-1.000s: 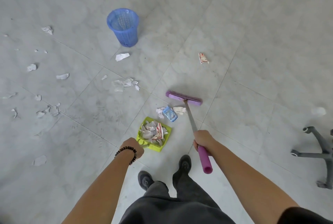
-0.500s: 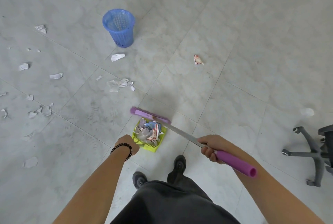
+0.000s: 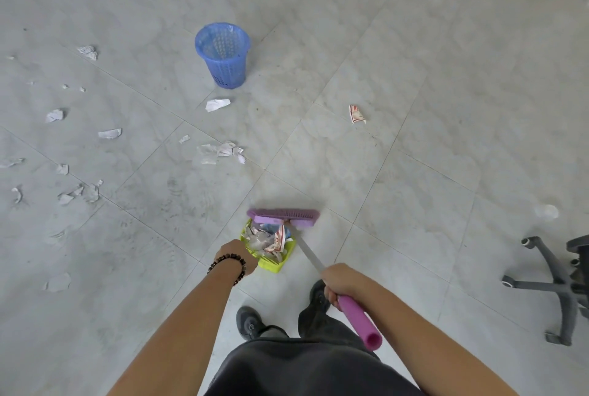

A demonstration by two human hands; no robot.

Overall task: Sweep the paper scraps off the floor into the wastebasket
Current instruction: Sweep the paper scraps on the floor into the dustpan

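The right hand [image 3: 339, 280] is closed around the purple broom [image 3: 283, 216], its head at the mouth of the green dustpan [image 3: 271, 263]; the left hand [image 3: 237, 255] grips the dustpan's rear; it holds paper scraps [image 3: 266, 237]; the blue wastebasket [image 3: 223, 56] stands at 11 o'clock, well apart; loose scraps [image 3: 220, 150] lie between, more at 9 o'clock.

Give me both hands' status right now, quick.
Left hand: closed on the lime-green plastic dustpan filled with paper scraps.
Right hand: closed around the purple broom's handle.

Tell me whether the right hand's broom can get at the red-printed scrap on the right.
Probably yes: bare floor lies between the broom head and the red-printed scrap, though the right hand must stretch forward.
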